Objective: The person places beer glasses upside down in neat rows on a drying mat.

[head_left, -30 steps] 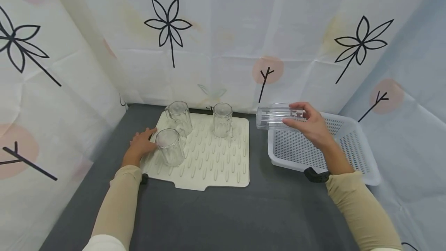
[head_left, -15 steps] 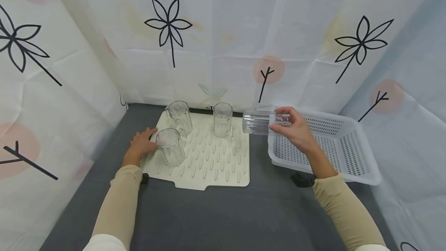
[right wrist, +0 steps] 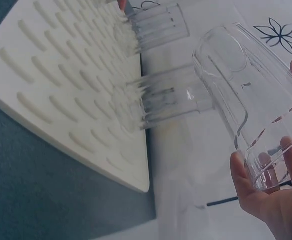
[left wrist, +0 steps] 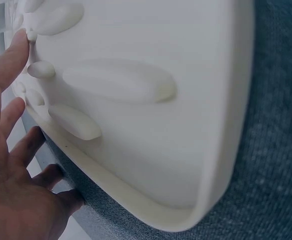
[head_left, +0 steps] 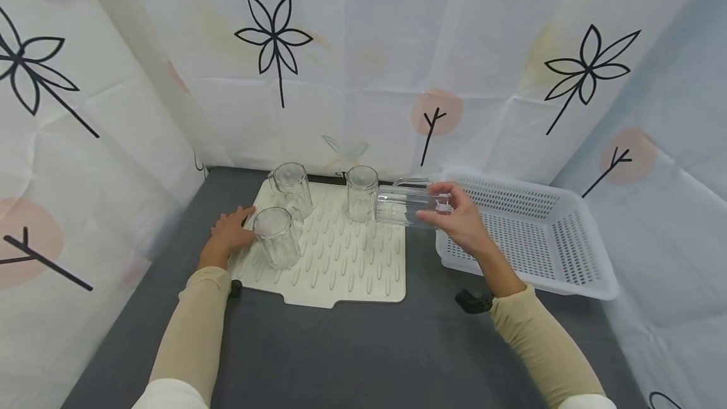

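My right hand (head_left: pixel 457 223) grips a clear glass mug (head_left: pixel 402 206) near its base end. The mug lies tipped on its side in the air, mouth to the left, its handle on the far side. It overlaps the drying mat's right back corner in the head view. My left hand (head_left: pixel 230 235) rests at the left edge of the cream drying mat (head_left: pixel 341 276), thumb over the ridges and fingers spread beside the edge. Three glass mugs stand upside down on the mat: one front left (head_left: pixel 278 242), one back left (head_left: pixel 292 191) and one at the back (head_left: pixel 361 194).
A white perforated basket (head_left: pixel 582 232) stands on the right of the dark grey table (head_left: pixel 363 352), below my right forearm. Behind the mat hangs a white curtain (head_left: pixel 352 68) printed with flowers, and similar cloth covers both sides.
My right hand has carried the mug left from over the basket to the mat's right back corner. The left hand stays where it was.
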Demonstrator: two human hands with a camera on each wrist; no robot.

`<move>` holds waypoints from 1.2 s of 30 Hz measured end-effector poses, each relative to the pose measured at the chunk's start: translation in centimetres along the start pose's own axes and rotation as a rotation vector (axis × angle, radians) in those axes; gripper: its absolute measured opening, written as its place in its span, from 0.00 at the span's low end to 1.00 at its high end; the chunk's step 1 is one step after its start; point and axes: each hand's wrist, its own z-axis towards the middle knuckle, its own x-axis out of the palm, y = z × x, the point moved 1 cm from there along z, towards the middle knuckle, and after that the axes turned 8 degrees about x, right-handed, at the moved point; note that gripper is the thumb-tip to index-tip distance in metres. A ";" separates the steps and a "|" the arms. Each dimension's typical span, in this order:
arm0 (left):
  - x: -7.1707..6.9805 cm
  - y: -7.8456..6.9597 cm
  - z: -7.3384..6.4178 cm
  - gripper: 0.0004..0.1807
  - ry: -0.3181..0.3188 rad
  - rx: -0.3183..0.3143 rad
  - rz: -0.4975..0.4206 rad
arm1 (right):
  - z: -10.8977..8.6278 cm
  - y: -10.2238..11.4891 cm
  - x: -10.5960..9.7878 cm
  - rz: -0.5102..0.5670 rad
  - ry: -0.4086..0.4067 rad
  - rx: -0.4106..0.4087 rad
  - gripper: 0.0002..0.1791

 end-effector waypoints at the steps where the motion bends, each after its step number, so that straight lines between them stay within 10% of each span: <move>1: 0.0 -0.1 0.0 0.43 0.000 0.002 0.002 | 0.0 0.0 0.3 0.004 0.003 -0.002 0.31; 36: 0.3 0.0 0.0 0.42 -0.022 0.024 0.034 | -0.3 -2.1 7.8 0.158 0.106 -0.040 0.32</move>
